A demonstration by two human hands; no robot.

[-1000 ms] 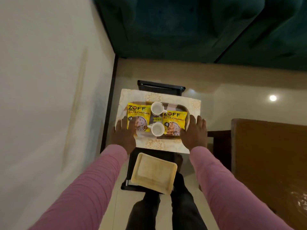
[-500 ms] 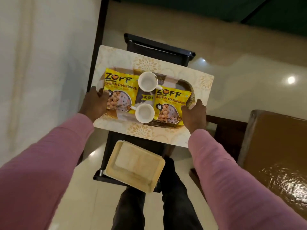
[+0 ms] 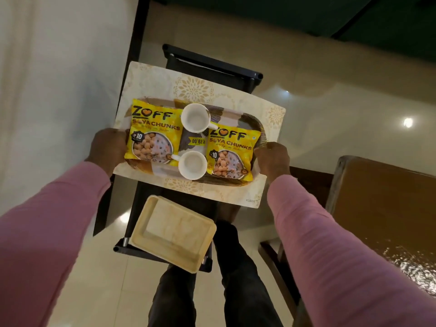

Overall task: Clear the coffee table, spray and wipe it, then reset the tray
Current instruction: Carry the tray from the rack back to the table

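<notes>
An oval patterned tray (image 3: 257, 123) rests on a cream floral mat (image 3: 193, 90). It carries two yellow soya chunk packets, one on the left (image 3: 153, 135) and one on the right (image 3: 232, 152). Two empty white cups stand between them, one at the back (image 3: 197, 118) and one at the front (image 3: 192, 165). My left hand (image 3: 107, 147) is curled round the tray's left end. My right hand (image 3: 273, 159) grips its right end, thumb on the rim. Whether the tray is lifted off the mat cannot be told.
A black frame (image 3: 212, 67) stands under the mat. A beige square plate (image 3: 174, 232) lies lower, near my legs. A glossy brown table (image 3: 382, 204) is at the right, a white wall at the left, a dark green sofa (image 3: 283, 15) beyond.
My hands went from lying flat beside the tray to curling round its two ends. The tray and mat now appear nearer and larger in view.
</notes>
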